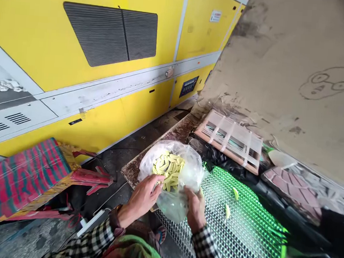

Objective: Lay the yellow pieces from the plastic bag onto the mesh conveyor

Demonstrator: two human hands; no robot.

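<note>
A clear plastic bag (192, 158) stands with its mouth open, holding several pale yellow-green curved pieces (169, 168); I cannot make out their exact kind. At the bag's near left rim is my left hand (145, 198), its thumb and forefinger apart beside the pieces. I see nothing between those fingers. My right hand (195, 209) is closed on the near right edge of the bag, its fingertips partly hidden by the plastic. To the right, two similar curved pieces, one nearer (227, 211) and one farther (236, 193), lie apart on a perforated metal sheet (247, 232) lit green.
A yellow machine (144, 107) runs along the back left. A stool with a striped cover (30, 174) stands at left. Behind the metal sheet are a strapped stack of frames (230, 139) and black plastic (261, 194), against a beige wall (282, 74).
</note>
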